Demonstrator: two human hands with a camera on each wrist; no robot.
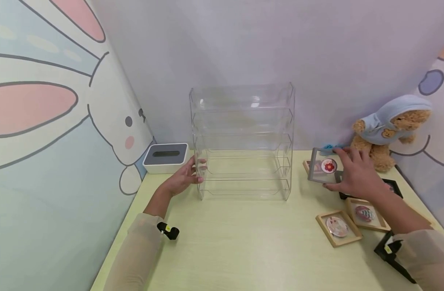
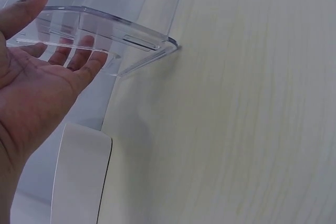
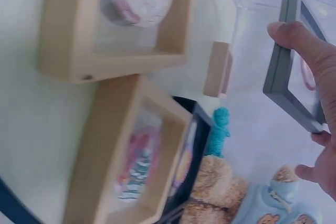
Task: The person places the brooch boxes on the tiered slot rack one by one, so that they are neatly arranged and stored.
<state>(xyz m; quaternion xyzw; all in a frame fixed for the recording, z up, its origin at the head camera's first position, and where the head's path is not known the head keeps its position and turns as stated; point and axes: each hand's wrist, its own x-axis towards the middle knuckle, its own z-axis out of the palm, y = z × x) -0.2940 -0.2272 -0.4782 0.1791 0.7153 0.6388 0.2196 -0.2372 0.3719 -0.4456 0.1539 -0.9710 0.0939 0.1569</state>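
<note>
In the head view a clear tiered rack (image 1: 244,176) stands upright on the table. My left hand (image 1: 183,178) is at its left side, fingers and thumb spread, fingertips right at the clear side panel; the palm faces the rack in the left wrist view. My right hand (image 1: 360,176) grips a grey shadow-box frame (image 1: 316,177) by its right edge, with thumb and fingers on opposite sides. Inside that frame is a round badge (image 1: 329,165) with a red flower. The frame is held up, tilted, at the rack's right.
Wooden frames with round badges (image 1: 336,241) (image 3: 79,24) lie at the right, among black frames (image 1: 393,258). A teddy bear (image 1: 382,133) in a blue hoodie sits by the back wall, near a small turquoise item (image 3: 218,129). A white tissue box (image 1: 165,167) stands left of the rack.
</note>
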